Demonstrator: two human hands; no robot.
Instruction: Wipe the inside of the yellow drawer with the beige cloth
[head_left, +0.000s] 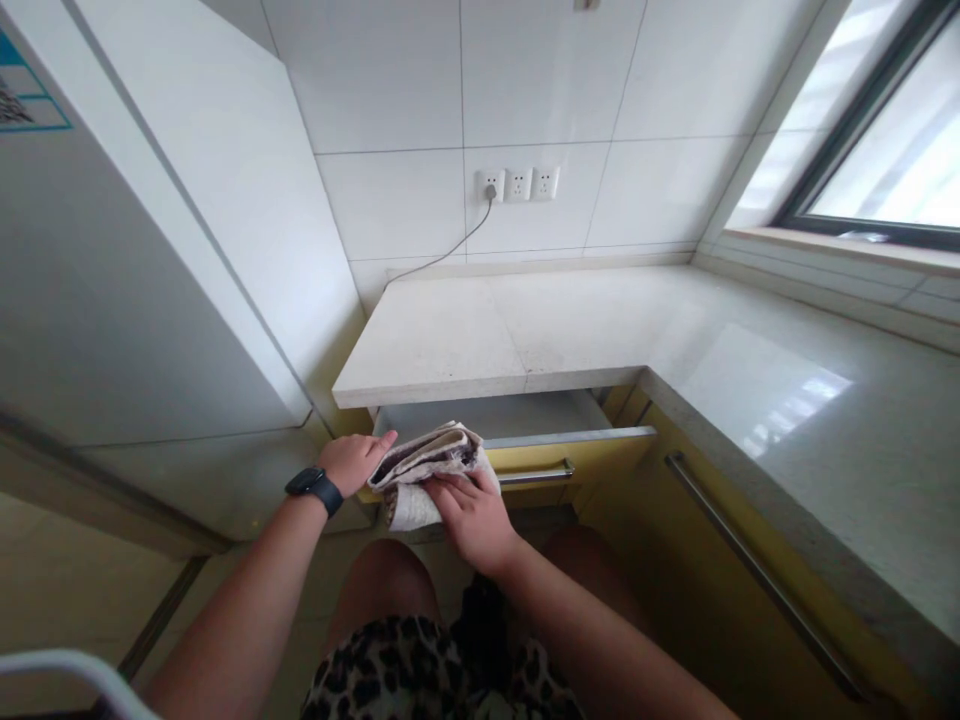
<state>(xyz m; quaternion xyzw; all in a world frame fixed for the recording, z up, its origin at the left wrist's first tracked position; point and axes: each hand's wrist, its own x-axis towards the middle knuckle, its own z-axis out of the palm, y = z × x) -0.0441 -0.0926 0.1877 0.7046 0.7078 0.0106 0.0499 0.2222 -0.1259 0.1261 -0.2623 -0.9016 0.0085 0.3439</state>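
Between my two hands is a folded cloth [442, 455], pale with dark purplish parts, held in front of a pulled-out drawer [630, 436]. My left hand [352, 462], with a dark watch on the wrist, grips the cloth's left edge; the thumb points up along it and the other fingers are hidden. My right hand [472, 515] presses against the near side of the cloth, its fingers bent over the folds. The drawer has a yellow front and a metal handle [551, 472]; the visible part of its inside is bare and grey.
A pale countertop [435, 330] overhangs the drawer and runs along the right under a window [885, 140]. A white refrigerator-like cabinet [217, 180] stands at left. Wall sockets [517, 184] carry one plugged cord. A long metal handle [757, 565] juts from the right-hand yellow cabinet.
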